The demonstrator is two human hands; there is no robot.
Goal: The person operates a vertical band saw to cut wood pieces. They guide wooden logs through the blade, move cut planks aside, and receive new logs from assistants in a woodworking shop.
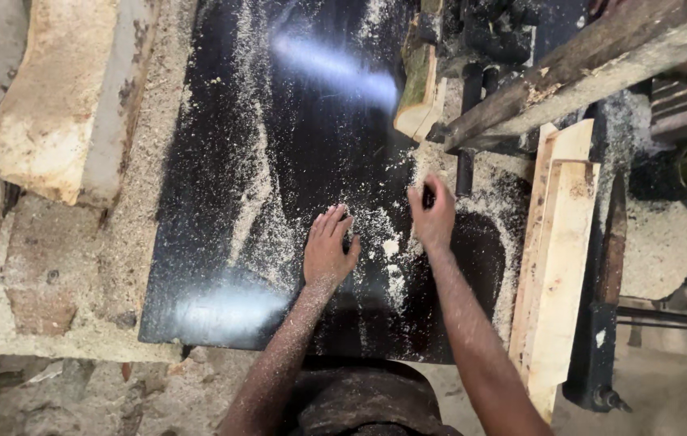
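My left hand (328, 249) lies flat, fingers apart, on the black metal table (295, 161), which is strewn with sawdust. My right hand (433, 215) rests a little to the right, its fingers closed around a small dark object (429, 194) that I cannot identify. Both forearms are dusted with sawdust. Just beyond my right hand a dark vertical post (464, 173) rises from the table.
A thick rough wood slab (60, 97) lies at the left. Pale planks (557, 258) are stacked along the table's right edge. A wedge of cut wood (420, 93) and a long diagonal beam (586, 69) sit at the top by dark machinery.
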